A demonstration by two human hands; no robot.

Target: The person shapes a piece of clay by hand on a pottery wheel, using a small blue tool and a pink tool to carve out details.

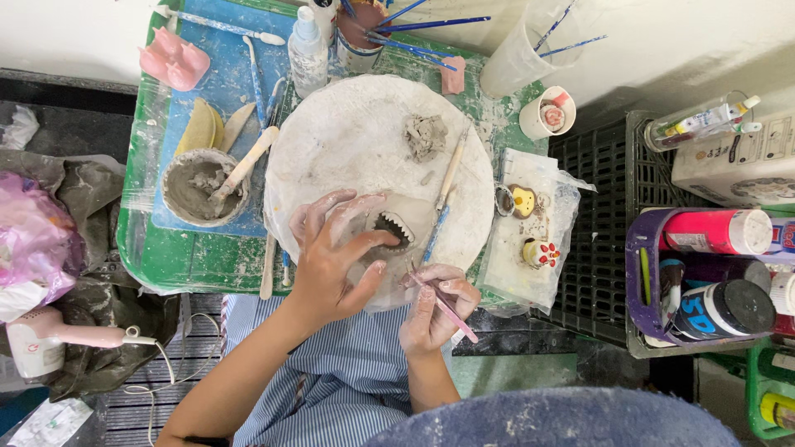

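here the left hand [331, 265] steadies the clay piece [396, 228] on the round board [348, 141], fingers spread. the right hand [435, 306] pinches a pink tool [443, 302], tip seemingly at the toothed edge. best worked with light, short strokes, the piece held firm.

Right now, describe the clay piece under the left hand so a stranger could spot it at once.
Start at the round white work board on the green table. At its near edge, the left hand steadies a small grey clay piece. Unlike the rough clay lump farther back, it is smooth with a dark, jagged, tooth-edged opening.
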